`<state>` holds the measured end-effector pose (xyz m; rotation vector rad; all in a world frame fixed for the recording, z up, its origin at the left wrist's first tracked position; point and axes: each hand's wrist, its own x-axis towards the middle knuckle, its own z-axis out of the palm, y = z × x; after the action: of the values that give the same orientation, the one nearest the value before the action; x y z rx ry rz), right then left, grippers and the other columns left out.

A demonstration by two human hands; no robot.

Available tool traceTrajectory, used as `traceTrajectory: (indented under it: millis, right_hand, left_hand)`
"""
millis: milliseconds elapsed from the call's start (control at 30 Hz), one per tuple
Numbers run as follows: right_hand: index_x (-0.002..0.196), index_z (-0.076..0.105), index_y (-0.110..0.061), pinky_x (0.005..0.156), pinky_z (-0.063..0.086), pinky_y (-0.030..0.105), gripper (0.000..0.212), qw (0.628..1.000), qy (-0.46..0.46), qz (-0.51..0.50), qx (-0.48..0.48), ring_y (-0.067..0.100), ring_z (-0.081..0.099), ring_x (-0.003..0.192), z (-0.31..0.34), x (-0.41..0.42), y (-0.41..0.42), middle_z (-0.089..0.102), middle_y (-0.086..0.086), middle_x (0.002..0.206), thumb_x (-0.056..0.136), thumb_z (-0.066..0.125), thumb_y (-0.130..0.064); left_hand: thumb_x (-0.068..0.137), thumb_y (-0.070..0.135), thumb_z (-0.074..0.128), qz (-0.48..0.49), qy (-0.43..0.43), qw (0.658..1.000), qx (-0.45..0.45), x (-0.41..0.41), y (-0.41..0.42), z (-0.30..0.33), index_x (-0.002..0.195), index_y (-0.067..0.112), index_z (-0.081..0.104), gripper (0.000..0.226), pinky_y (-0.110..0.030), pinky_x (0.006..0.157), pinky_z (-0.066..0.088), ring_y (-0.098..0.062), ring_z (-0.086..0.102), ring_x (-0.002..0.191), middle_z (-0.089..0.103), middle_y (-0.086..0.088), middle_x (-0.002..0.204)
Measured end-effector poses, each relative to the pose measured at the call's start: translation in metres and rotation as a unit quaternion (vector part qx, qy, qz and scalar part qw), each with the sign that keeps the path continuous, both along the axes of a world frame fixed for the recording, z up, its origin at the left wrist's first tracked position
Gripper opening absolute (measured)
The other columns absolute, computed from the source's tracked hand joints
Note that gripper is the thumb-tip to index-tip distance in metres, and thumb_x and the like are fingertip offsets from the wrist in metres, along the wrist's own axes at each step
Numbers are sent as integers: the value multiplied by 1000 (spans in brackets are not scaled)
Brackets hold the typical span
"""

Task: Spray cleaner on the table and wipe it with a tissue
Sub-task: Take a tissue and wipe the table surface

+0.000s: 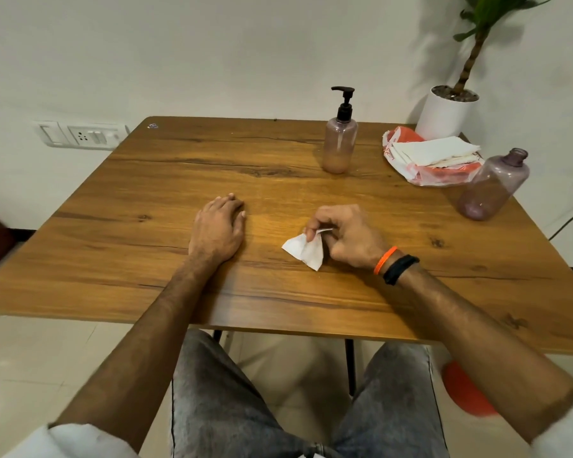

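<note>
A wooden table fills the middle of the view. My right hand pinches a folded white tissue between thumb and fingers, the tissue's lower corner touching the tabletop. My left hand lies palm down on the wood, fingers together, holding nothing. A pink pump bottle with a black dispenser and a little liquid at the bottom stands upright at the far middle of the table, well beyond both hands.
A packet of white tissues in an orange-and-white wrapper lies at the far right. An uncapped purple bottle stands by the right edge. A potted plant sits behind the far right corner. A wall socket is at the left.
</note>
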<state>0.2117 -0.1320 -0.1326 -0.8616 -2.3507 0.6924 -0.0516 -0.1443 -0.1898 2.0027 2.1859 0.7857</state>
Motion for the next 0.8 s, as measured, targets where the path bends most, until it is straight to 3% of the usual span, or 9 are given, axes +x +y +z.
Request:
traceTrajectory:
  millis: [100,167,300,433,633,800]
  right_hand:
    - [93,73,-12,77,53,34,48,994,-70,1,83,18,65,90,2,-1,-11,72,1,97,69,37,-31]
    - [105,72,-13,78,54,30,53,996,-72,-37,49,17,65,96,1,1,-18,72,2,106,69,38,-31]
    - [127,62,-21,98,48,33,41,983,-154,-77,58,16,59,117,-15,1,-27,64,-2,129,89,58,-37]
    - [122,66,-20,102,47,35,32,982,-152,-75,78,13,58,121,-24,-3,-25,64,-3,128,91,57,-20]
    - [115,70,-16,104,46,31,36,985,-146,-75,59,13,61,117,-19,-7,-27,68,0,121,84,63,1]
    - [110,73,-16,106,39,18,43,991,-115,-36,61,10,61,116,-23,-4,-38,69,-1,119,77,61,9]
  left_hand:
    - [96,30,47,-1,2,1000,-2,-1,0,0,131,11,57,41,-43,114,29,-29,41,137,50,-10,145]
    - [96,30,47,-2,3,1000,1,-1,0,0,131,11,58,41,-42,115,29,-29,41,136,50,-11,144]
    - [97,29,47,-3,5,1000,-3,-1,0,1,132,12,57,40,-42,115,28,-29,40,137,50,-10,145]
    - [96,33,44,-7,2,1000,-11,-2,0,2,133,13,56,43,-43,115,28,-29,39,137,48,-9,146]
    - [96,34,42,-21,-4,1000,-20,-2,-3,5,134,12,55,46,-44,114,28,-29,38,138,48,-10,146]
    - [97,31,45,-9,6,1000,-10,0,-2,4,132,11,57,42,-43,114,29,-29,40,137,50,-11,145]
